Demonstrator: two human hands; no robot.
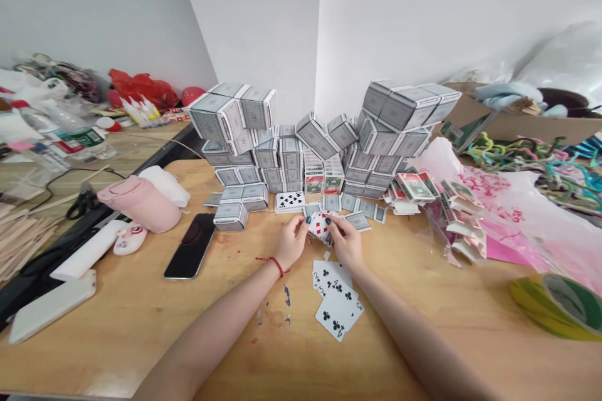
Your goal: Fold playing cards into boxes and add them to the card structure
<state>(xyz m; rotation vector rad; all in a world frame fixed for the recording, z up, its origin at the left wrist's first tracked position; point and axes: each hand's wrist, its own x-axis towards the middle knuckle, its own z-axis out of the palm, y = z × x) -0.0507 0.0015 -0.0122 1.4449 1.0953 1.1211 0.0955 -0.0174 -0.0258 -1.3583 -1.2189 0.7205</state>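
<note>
Both my left hand (292, 239) and my right hand (345, 239) pinch a playing card (322, 225) with red diamonds, one at each side, above the table's middle. Whether more cards lie under it I cannot tell. Nearer to me, several loose club cards (336, 304) lie face up between my forearms. Just beyond my fingers are face-down cards (350, 202) and a face-up card with black pips (290, 201). Grey cubes folded from cards (230, 119) are stacked on the left, with another stack of cubes (399, 119) on the right.
Left of my arm lie a black phone (190, 245), a pink pouch-like roll (141, 203) and a white power bank-like slab (54, 307). On the right are red-green card boxes (414, 188), torn boxes (463, 219), a plastic bag (498, 194) and a yellow-green tape roll (555, 307).
</note>
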